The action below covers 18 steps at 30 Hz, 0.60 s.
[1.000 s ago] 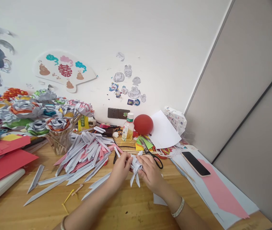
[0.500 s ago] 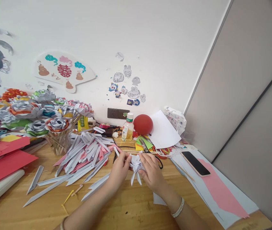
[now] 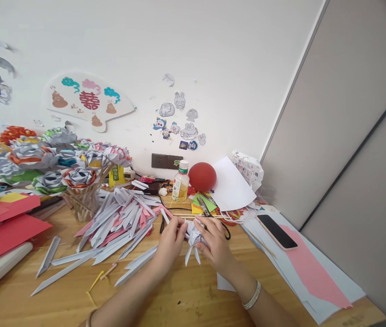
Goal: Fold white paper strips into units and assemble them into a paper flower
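Observation:
Between my two hands is a white folded-paper piece (image 3: 193,236), with two pointed strips hanging down toward me. My left hand (image 3: 173,237) is closed on its left side, thumb and fingers pinching the paper. On the right side my right hand (image 3: 213,240) grips it, fingers over the top and thumb below. The inner folds are partly hidden by my fingers. Left of my hands lies a heap of folded paper strips (image 3: 121,218), white and pink. Black-handled scissors (image 3: 206,209) lie just behind my right hand.
Paper flowers (image 3: 80,177) on sticks fill a clear container at the left. A bottle (image 3: 181,181) and a red balloon (image 3: 202,177) stand at the back. A phone (image 3: 277,231) lies on paper at the right. Red paper (image 3: 9,238) is at the left edge.
The fingers of my right hand have shifted slightly on the folded paper and look more bent. My left hand keeps its hold. The view has moved slightly.

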Motion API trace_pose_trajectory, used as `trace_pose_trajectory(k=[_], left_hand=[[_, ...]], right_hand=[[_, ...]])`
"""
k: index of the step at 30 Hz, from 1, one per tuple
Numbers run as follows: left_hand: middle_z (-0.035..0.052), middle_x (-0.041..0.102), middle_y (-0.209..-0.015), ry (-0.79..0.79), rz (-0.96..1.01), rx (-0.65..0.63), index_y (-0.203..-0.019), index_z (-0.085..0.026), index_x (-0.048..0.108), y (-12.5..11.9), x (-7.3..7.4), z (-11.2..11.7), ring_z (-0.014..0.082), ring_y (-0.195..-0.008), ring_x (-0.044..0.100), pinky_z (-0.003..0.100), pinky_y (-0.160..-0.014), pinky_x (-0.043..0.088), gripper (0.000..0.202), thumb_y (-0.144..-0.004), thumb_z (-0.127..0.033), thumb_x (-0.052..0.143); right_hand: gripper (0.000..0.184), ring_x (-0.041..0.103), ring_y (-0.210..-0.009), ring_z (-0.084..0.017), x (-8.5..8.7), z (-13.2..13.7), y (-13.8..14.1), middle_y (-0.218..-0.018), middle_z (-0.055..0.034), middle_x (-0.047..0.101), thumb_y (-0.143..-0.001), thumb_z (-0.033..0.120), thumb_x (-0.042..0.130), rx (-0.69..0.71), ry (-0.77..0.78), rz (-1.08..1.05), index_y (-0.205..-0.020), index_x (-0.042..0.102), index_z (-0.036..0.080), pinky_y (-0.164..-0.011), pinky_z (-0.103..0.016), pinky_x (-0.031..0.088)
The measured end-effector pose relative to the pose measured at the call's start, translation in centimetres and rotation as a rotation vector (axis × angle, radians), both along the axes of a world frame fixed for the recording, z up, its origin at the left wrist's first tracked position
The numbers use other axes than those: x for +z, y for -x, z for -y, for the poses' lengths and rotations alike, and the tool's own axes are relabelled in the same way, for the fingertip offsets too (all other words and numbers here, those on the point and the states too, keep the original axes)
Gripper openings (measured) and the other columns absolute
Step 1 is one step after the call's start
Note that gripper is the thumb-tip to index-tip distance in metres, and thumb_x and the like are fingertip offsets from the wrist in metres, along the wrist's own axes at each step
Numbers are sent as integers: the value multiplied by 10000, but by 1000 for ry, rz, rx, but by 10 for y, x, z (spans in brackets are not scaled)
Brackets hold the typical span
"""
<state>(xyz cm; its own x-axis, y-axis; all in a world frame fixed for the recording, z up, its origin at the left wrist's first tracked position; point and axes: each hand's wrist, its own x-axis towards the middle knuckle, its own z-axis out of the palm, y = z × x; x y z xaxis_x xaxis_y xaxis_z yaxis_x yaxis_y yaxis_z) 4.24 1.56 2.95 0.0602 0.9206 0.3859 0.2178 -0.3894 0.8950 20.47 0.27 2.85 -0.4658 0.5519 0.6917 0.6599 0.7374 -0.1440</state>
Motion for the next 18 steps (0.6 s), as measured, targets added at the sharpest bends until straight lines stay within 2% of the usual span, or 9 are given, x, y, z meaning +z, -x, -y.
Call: trace_pose_trajectory(k=[6,18], left_hand=[[-41,433,-626,-15,-10,-18,-688,-210,405,1,0,-1,132,-567,455,261,-551,430,203,-816,-367,411],[-45,455,-654,134,179,-154,-733,-192,425,-1,1,-3,115,-582,492,270,-541,495,304,-776,-492,449]], right_hand=[[451,398,-1079,-242,2,0,1,-1181,-94,508,-882,481,343,13,16,-65,-1232,474,227,-882,-418,354],[440,413,-1070,-232,4,-1,0,-1168,-88,514,-886,484,332,50,74,-121,-1200,499,224,-883,-410,359]])
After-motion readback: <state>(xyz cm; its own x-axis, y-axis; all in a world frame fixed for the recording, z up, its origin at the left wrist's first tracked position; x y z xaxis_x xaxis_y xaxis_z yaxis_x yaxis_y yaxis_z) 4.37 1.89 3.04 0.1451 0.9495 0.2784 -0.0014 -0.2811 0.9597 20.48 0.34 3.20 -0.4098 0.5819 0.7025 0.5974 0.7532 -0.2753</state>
